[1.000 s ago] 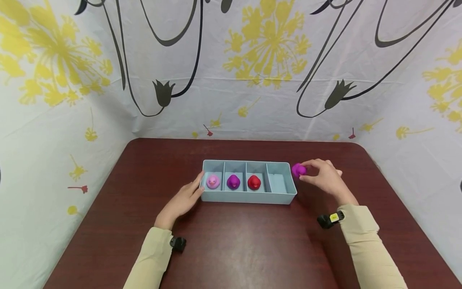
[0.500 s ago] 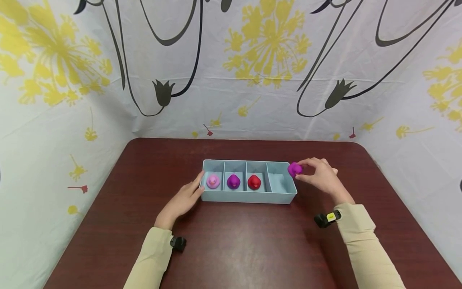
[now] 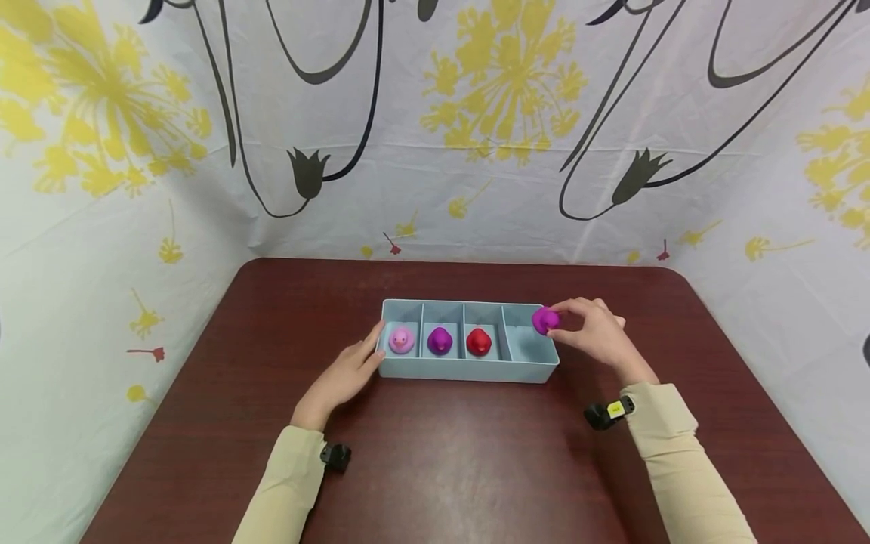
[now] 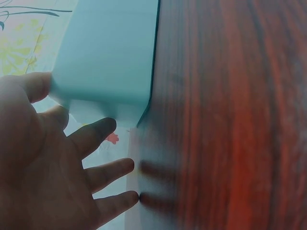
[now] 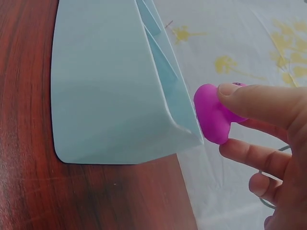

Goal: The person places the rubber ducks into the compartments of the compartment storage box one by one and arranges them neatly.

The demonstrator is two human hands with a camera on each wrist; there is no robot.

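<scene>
A light blue box (image 3: 469, 370) with a row of compartments stands on the table. A pink rubber duck (image 3: 402, 341), a purple rubber duck (image 3: 439, 341) and a red rubber duck (image 3: 479, 342) sit in the three compartments from the left. My right hand (image 3: 598, 336) pinches a magenta rubber duck (image 5: 213, 115) between thumb and fingers. In the head view this duck overlaps the back right corner of the rightmost compartment, which holds nothing. My left hand (image 3: 343, 378) rests against the box's left end, its fingers extended and spread in the left wrist view.
The dark red-brown wooden table (image 3: 442, 468) extends around the box. A patterned white cloth (image 3: 381, 189) hangs behind the table and along its sides. The box's thin dividers and raised rim stand around the compartments.
My right hand has moved left with the magenta duck, from outside the box's right end to over the rightmost compartment. The left hand and the box have stayed in place.
</scene>
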